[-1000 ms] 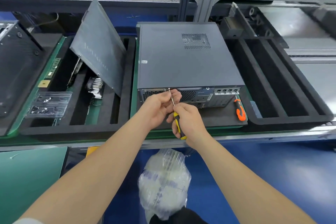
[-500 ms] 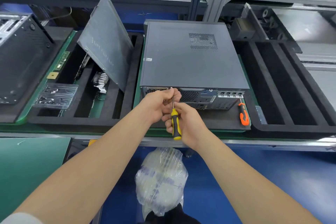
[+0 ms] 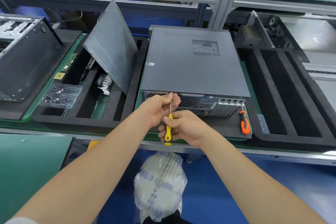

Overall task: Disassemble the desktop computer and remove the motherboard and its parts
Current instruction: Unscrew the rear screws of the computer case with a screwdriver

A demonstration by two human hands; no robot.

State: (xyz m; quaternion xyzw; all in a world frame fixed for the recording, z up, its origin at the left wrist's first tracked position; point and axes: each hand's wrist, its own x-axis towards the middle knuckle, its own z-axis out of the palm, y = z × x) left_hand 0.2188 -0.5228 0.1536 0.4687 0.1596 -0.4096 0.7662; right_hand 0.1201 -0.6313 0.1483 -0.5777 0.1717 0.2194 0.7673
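Observation:
A dark grey desktop computer (image 3: 190, 63) lies flat on a black foam mat, its rear panel facing me and its cover closed. My right hand (image 3: 185, 127) grips the yellow-and-black handle of a screwdriver (image 3: 168, 129). The metal shaft runs up to a screw at the top edge of the rear panel. My left hand (image 3: 158, 109) curls around the shaft near the tip, right against the rear panel. The screw itself is mostly hidden by my left fingers.
An orange-handled tool (image 3: 244, 123) lies on the mat right of the case. A removed side panel (image 3: 112, 49) leans in the left foam tray (image 3: 127, 107); a clear screw tray (image 3: 61, 96) sits beside it. Another chassis (image 3: 23, 56) is far left, a slotted foam tray (image 3: 291, 96) right.
The screwdriver handle has swung down to a more upright line under the screw while the tip stays on it. My view has shifted slightly; both hands stay at the rear panel.

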